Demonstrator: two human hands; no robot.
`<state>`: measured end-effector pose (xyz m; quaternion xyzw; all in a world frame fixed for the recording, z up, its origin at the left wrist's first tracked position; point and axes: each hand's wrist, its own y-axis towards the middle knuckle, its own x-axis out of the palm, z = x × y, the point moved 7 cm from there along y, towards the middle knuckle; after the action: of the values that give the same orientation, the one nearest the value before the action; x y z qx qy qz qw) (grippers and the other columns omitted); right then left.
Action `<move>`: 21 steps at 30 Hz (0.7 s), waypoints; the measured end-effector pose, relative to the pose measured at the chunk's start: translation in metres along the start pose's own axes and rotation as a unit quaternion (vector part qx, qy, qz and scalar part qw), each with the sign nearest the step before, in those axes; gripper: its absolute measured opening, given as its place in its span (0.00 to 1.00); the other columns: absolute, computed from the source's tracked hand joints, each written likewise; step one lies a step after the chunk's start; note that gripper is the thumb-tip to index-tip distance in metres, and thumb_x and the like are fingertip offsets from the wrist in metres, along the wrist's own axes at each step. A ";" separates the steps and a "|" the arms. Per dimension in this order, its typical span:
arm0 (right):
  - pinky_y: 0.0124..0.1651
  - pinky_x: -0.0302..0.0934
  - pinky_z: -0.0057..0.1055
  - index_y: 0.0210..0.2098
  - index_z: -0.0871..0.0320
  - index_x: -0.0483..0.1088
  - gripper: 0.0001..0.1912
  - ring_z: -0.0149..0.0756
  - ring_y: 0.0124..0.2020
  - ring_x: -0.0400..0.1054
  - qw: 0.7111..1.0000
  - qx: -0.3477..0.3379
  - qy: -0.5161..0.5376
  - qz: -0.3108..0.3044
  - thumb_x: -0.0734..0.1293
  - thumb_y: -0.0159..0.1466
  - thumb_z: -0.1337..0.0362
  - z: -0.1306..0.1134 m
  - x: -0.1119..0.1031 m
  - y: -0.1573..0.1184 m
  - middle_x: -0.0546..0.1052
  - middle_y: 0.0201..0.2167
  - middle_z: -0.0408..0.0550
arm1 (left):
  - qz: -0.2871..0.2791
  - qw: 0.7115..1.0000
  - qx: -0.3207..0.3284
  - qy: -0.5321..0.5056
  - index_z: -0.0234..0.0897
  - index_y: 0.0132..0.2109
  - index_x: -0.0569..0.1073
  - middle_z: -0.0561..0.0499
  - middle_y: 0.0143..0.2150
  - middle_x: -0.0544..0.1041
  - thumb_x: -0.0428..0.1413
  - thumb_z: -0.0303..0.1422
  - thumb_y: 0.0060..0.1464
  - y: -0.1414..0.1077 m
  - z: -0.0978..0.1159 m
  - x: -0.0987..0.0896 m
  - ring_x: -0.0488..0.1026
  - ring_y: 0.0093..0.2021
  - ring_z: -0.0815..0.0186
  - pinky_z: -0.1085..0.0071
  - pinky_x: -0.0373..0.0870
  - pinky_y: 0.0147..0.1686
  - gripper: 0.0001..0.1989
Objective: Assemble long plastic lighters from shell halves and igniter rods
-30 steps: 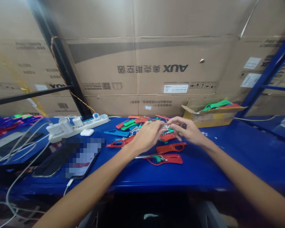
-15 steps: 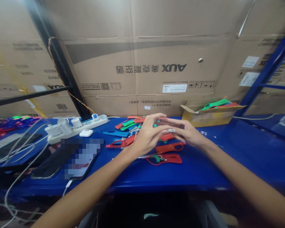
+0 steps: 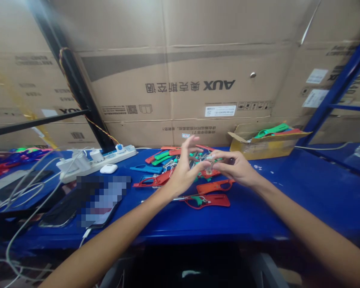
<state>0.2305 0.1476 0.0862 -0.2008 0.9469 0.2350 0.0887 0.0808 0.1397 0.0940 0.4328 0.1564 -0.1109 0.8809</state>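
Observation:
Both hands meet over a pile of red, green and blue plastic pieces on the blue table. My right hand pinches a small pale part between thumb and fingers. My left hand has its thumb tip against that part, with its other fingers raised and apart. Below the hands lie an orange-red piece and a red piece with a green part and a metal rod. A blue piece and a red one lie left of my left hand.
A cardboard box with green and red pieces stands at the back right. White scraps lie before it. To the left are a power strip, white case, phones and cables. Cartons rise behind.
My left fingers have lifted and spread away from my right hand. The small pale part between the hands now hangs lower and shows more.

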 end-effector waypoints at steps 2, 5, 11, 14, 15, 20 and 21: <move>0.17 0.43 0.25 0.44 0.56 0.79 0.18 0.22 0.13 0.50 1.000 -0.005 -0.019 0.004 0.74 0.64 0.50 -0.004 -0.001 0.000 0.66 0.15 0.35 | -0.022 0.999 -0.028 0.024 0.45 0.68 0.53 0.39 0.67 0.65 0.54 0.41 0.70 0.002 -0.003 0.001 0.71 0.59 0.57 0.58 0.73 0.56 0.26; 0.16 0.46 0.26 0.44 0.56 0.78 0.18 0.23 0.12 0.51 0.999 -0.020 -0.031 0.024 0.73 0.65 0.49 -0.015 -0.008 0.001 0.65 0.13 0.34 | -0.051 0.996 -0.070 0.028 0.40 0.58 0.66 0.43 0.55 0.75 0.49 0.39 0.73 0.002 0.003 0.004 0.75 0.52 0.58 0.60 0.74 0.52 0.12; 0.15 0.50 0.29 0.45 0.50 0.77 0.13 0.24 0.14 0.56 0.960 -0.125 -0.104 0.228 0.76 0.63 0.55 -0.068 -0.045 -0.039 0.82 0.37 0.46 | -0.154 0.970 -0.028 0.186 0.36 0.44 0.74 0.47 0.43 0.79 0.54 0.35 0.72 -0.023 0.028 0.022 0.76 0.45 0.58 0.58 0.73 0.48 0.09; 0.26 0.67 0.35 0.42 0.48 0.80 0.07 0.35 0.26 0.71 0.928 -0.162 -0.242 0.232 0.76 0.64 0.58 -0.080 -0.032 -0.073 0.82 0.39 0.48 | -0.203 0.941 -0.046 0.267 0.35 0.45 0.75 0.45 0.46 0.79 0.53 0.28 0.70 -0.046 0.018 0.028 0.74 0.48 0.56 0.58 0.72 0.48 0.06; 0.34 0.71 0.37 0.43 0.47 0.80 0.06 0.40 0.33 0.75 0.919 -0.173 -0.271 0.229 0.75 0.65 0.60 -0.078 -0.025 -0.082 0.82 0.40 0.48 | -0.207 0.933 -0.065 0.289 0.35 0.46 0.75 0.45 0.47 0.79 0.54 0.27 0.70 -0.053 0.012 0.028 0.74 0.49 0.55 0.58 0.72 0.48 0.05; 0.47 0.75 0.38 0.45 0.49 0.78 0.07 0.42 0.42 0.79 0.915 -0.170 -0.311 0.193 0.70 0.69 0.66 -0.045 -0.001 -0.098 0.82 0.42 0.48 | -0.217 0.894 -0.093 0.380 0.36 0.45 0.75 0.45 0.45 0.80 0.52 0.27 0.71 -0.068 -0.003 0.027 0.73 0.47 0.53 0.55 0.68 0.47 0.07; 0.47 0.75 0.37 0.47 0.50 0.78 0.08 0.42 0.43 0.79 0.921 -0.170 -0.309 0.167 0.69 0.70 0.66 -0.037 0.004 -0.096 0.82 0.43 0.48 | -0.221 0.894 -0.094 0.379 0.36 0.45 0.75 0.45 0.44 0.80 0.51 0.26 0.70 -0.068 -0.004 0.027 0.72 0.46 0.53 0.56 0.68 0.46 0.08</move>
<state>0.2647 0.0509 0.0783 0.0309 0.8378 0.4543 0.3012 0.0826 0.1000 0.0320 0.3117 0.5795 -0.1147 0.7442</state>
